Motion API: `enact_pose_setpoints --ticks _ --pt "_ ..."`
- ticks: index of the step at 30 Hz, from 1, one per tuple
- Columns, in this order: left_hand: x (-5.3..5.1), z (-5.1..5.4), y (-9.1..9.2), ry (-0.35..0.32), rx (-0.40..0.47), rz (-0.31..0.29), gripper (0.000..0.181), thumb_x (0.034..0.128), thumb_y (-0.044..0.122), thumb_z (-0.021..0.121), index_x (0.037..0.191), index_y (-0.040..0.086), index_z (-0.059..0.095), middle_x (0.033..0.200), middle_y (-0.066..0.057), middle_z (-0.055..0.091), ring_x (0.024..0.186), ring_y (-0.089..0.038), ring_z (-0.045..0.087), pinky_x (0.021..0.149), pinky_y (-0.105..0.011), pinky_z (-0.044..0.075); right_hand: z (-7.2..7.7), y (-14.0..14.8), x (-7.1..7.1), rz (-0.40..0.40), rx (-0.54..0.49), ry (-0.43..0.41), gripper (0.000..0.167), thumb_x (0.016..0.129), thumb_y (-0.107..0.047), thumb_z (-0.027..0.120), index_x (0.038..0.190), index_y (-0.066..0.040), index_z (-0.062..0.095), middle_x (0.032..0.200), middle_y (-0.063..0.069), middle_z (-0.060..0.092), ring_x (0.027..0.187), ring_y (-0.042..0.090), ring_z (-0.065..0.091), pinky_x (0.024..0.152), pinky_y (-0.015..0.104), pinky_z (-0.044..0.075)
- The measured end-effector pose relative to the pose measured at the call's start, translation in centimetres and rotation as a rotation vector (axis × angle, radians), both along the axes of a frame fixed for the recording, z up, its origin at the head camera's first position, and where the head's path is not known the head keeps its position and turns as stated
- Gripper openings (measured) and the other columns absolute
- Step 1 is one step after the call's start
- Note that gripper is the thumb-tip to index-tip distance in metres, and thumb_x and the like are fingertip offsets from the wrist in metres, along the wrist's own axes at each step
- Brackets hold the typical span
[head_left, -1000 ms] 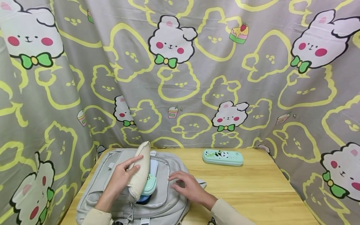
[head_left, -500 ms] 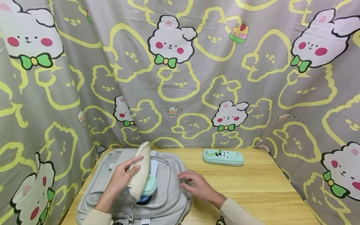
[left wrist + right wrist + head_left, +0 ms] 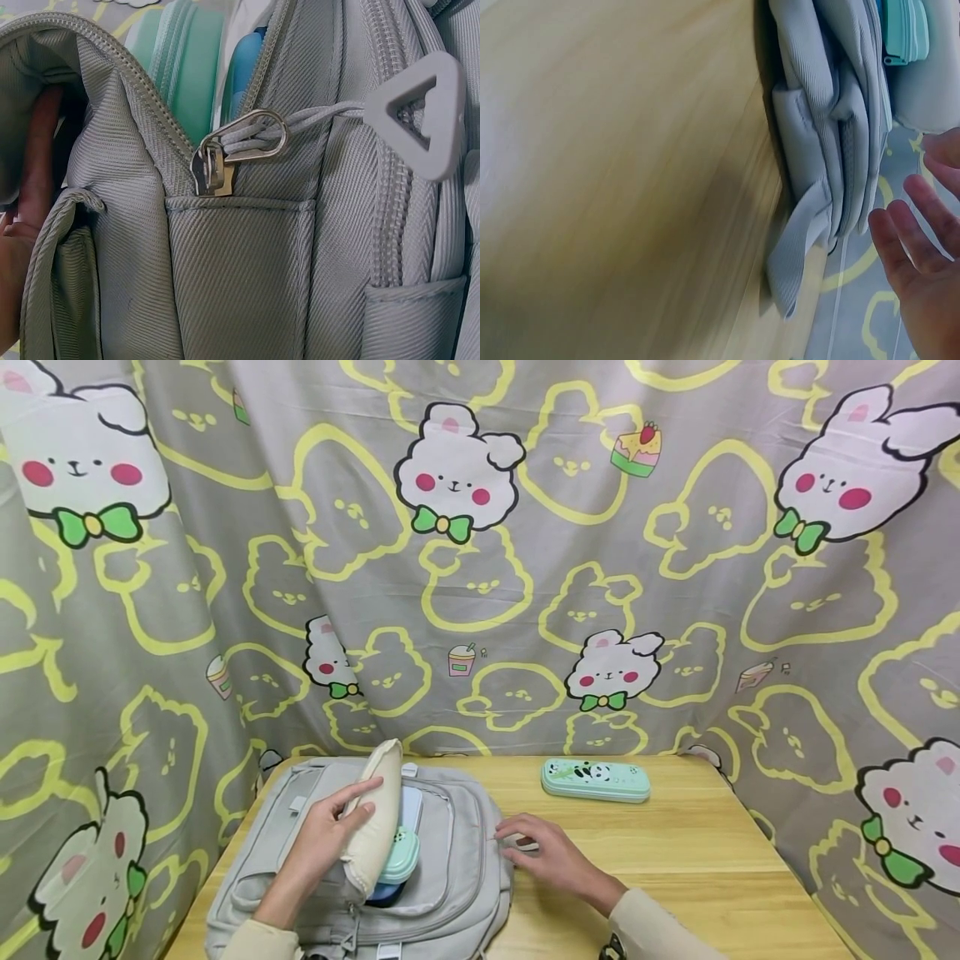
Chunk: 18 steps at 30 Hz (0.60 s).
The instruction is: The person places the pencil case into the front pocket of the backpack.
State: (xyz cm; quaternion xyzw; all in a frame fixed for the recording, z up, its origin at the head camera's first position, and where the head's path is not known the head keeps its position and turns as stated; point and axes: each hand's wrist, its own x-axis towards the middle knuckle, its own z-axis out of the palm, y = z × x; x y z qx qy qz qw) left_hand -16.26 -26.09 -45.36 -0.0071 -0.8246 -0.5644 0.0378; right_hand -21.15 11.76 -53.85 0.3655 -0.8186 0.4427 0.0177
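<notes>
A grey backpack point(image 3: 465, 860) lies on the table with its front pocket unzipped. My left hand point(image 3: 318, 839) holds back the pocket's cream-lined flap point(image 3: 378, 827); in the left wrist view a finger point(image 3: 39, 161) reaches into a fold of the grey cloth. Inside the pocket sit a mint-green zipped case point(image 3: 401, 856), a pale blue flat thing point(image 3: 409, 807) and a dark blue thing point(image 3: 385, 893), both partly hidden. Just off the bag's right edge is my right hand point(image 3: 551, 856), its fingers loosely bent and holding nothing.
A mint-green pencil case point(image 3: 595, 781) with a panda picture lies at the back right of the wooden table point(image 3: 675, 877). A curtain point(image 3: 480, 568) with rabbit prints hangs behind and at both sides. A zipper pull point(image 3: 244, 139) hangs at the pocket's corner.
My right hand has moved to the right, from over the open pocket to past the backpack's edge. The left hand and the flap have stayed in place.
</notes>
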Motion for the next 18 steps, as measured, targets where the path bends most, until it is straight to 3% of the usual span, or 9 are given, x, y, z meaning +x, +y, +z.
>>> enact_pose_setpoints --ticks 7,13,18 --pt "0.0 0.0 0.0 0.003 0.002 -0.005 0.042 0.1106 0.022 0.066 0.153 0.020 0.066 0.168 -0.006 0.052 0.166 -0.037 0.027 0.133 -0.065 0.021 0.4 1.3 -0.1 -0.005 0.008 -0.037 0.020 0.106 -0.015 0.074 0.125 -0.010 0.077 0.135 0.013 0.074 0.125 0.030 0.071 0.097 0.045 0.064" --pt "0.0 0.0 0.0 -0.007 0.006 -0.007 0.042 0.1108 0.022 0.066 0.153 0.021 0.066 0.168 -0.005 0.053 0.166 -0.035 0.027 0.133 -0.063 0.021 0.5 2.3 -0.3 -0.009 0.034 -0.023 0.022 0.105 -0.009 0.073 0.128 -0.008 0.076 0.135 0.010 0.073 0.125 0.028 0.071 0.097 0.040 0.064" --pt "0.0 0.0 -0.1 -0.013 0.013 -0.013 0.042 0.1112 0.023 0.065 0.153 0.021 0.066 0.168 -0.004 0.052 0.167 -0.035 0.026 0.133 -0.063 0.021 0.4 3.0 -0.5 -0.026 0.028 -0.020 0.024 0.105 -0.007 0.072 0.128 -0.008 0.076 0.135 0.015 0.073 0.125 0.028 0.070 0.097 0.042 0.065"
